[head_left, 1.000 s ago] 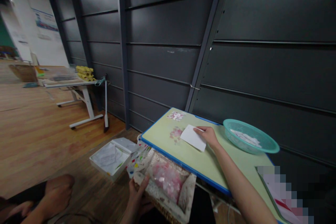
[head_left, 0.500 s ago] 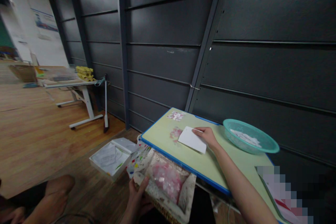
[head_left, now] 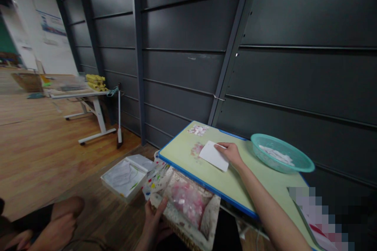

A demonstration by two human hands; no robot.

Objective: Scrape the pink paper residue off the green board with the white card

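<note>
My right hand (head_left: pixel 231 153) grips a white flat card (head_left: pixel 213 155) and holds it edge-down on the pale green table top (head_left: pixel 235 182), right beside a small pinkish heap of bits (head_left: pixel 196 149). A second pink-and-white heap (head_left: pixel 198 130) lies near the table's far corner. My left hand (head_left: pixel 154 219) clasps the near rim of a stained white box (head_left: pixel 203 225) below the table's blue edge. The box holds pink and clear bits (head_left: pixel 185 200).
A teal bowl (head_left: pixel 297 162) with white scraps stands at the back right of the table. An open white box (head_left: pixel 125 176) lies on the wooden floor. Another person's knee and hand (head_left: pixel 59 223) are at bottom left. A white table (head_left: pixel 85 96) stands farther off.
My right hand has slid the white card a little to the left, up against the pinkish heap. My left hand has stayed on the box.
</note>
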